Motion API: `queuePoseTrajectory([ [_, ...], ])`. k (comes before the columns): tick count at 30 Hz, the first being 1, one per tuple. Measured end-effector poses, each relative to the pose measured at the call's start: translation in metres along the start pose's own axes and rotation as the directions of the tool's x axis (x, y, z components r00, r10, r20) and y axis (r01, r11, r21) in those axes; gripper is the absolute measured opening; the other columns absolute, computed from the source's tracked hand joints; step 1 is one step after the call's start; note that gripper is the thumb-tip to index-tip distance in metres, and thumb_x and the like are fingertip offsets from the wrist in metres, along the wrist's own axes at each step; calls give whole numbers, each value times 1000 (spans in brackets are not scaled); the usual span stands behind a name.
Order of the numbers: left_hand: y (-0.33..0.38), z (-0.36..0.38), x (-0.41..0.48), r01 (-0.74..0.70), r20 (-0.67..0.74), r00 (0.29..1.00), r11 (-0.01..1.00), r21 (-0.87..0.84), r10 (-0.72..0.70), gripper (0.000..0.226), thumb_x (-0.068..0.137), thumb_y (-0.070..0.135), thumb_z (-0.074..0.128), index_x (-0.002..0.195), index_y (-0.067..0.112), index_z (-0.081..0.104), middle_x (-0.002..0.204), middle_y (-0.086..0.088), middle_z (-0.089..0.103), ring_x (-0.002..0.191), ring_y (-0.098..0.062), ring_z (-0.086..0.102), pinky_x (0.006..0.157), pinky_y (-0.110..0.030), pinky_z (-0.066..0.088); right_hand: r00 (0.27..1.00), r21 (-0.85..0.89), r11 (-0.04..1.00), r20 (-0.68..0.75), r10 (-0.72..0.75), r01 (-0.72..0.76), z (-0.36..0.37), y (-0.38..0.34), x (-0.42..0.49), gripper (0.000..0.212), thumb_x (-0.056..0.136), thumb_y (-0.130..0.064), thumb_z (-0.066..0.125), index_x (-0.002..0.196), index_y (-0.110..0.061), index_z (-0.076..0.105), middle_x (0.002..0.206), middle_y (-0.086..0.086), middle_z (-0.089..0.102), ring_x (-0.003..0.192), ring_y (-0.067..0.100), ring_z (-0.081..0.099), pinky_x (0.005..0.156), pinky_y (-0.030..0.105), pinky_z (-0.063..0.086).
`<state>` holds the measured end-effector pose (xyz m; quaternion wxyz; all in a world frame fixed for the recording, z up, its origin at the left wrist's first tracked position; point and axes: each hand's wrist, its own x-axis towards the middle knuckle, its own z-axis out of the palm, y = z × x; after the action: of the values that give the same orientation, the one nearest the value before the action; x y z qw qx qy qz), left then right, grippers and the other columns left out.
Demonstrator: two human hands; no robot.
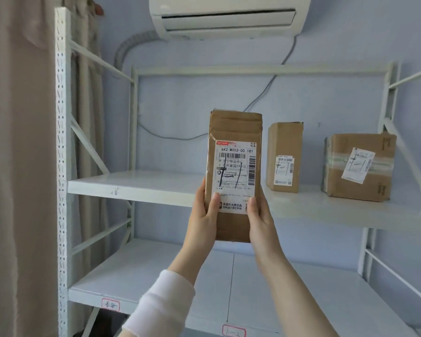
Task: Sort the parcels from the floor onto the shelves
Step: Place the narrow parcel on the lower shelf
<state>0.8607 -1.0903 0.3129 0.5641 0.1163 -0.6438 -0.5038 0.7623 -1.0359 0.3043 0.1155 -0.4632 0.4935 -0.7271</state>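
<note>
I hold a tall brown cardboard parcel (233, 132) upright in front of the white metal shelving, its white shipping label facing me. My left hand (204, 215) grips its lower left edge with the thumb on the label. My right hand (259, 220) grips the lower right edge, thumb also on the label. The parcel hangs in the air at the height of the upper shelf (136, 186). Two other brown parcels stand on that shelf to the right: a narrow upright one (286, 142) and a wider box (361, 181) with clear tape and a tilted label.
The lower shelf (265, 288) carries small red-framed tags on its front edge. A beige curtain (17, 142) hangs at the left beside the perforated shelf post (61, 142). An air conditioner (229, 13) sits on the blue wall above, with a cable running down.
</note>
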Motion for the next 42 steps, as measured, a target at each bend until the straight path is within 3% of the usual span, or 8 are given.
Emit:
queuePoseTrajectory([
  [4,-11,-6,61,-54,62,997,998,-29,56,41,100,28,37,140,26,35,132,9,54,119,-4,51,92,-15,47,998,-25,998,-7,-59,59,16,3,57,50,99,-39,34,147,-31,25,145,-12,41,129,5,43,108,31,38],
  [12,-51,-20,154,-75,162,983,991,-108,92,41,100,22,38,141,18,33,131,7,52,111,2,52,89,-5,44,994,-102,990,-42,-100,95,42,33,140,50,100,-34,34,149,-27,22,149,-13,36,132,1,37,99,13,31],
  [20,-116,-20,215,-9,190,981,996,-87,25,45,100,25,39,143,16,30,139,3,49,127,-8,46,107,-27,36,996,-164,986,-81,-39,26,45,88,198,49,100,-33,36,147,-27,25,146,-11,40,129,3,40,102,20,31],
  [25,-144,-11,240,-7,184,983,998,-59,18,45,100,23,38,143,14,29,137,4,47,124,-6,45,97,-10,39,997,-188,982,-56,-46,35,38,114,231,49,100,-31,38,147,-26,25,143,-12,43,126,2,41,104,21,31],
  [30,-169,0,271,15,182,983,999,29,-20,48,100,26,39,145,18,25,142,2,44,127,-10,43,109,-29,33,998,-184,983,-58,5,-16,26,134,267,51,99,-30,41,147,-22,24,141,-5,45,124,9,45,105,27,34],
  [34,-183,0,299,20,172,984,994,105,-38,47,99,24,42,143,18,27,132,5,49,114,-8,48,84,-6,42,999,-185,982,-5,35,-35,21,146,296,49,98,-25,44,143,-18,26,136,-4,47,102,5,55,101,30,40],
  [39,-201,-2,336,45,248,964,975,219,-100,41,98,25,45,137,18,37,121,7,54,107,-8,52,84,-13,43,994,-275,958,52,98,-80,10,158,329,54,96,-24,49,144,-18,24,137,-7,41,121,14,49,104,36,42],
  [42,-211,-2,355,41,314,938,947,317,-145,33,98,22,45,130,18,42,112,10,54,100,-7,52,79,-8,46,983,-352,930,97,154,-111,5,166,348,48,95,-23,51,139,-18,33,121,-11,48,105,10,55,93,29,45],
])
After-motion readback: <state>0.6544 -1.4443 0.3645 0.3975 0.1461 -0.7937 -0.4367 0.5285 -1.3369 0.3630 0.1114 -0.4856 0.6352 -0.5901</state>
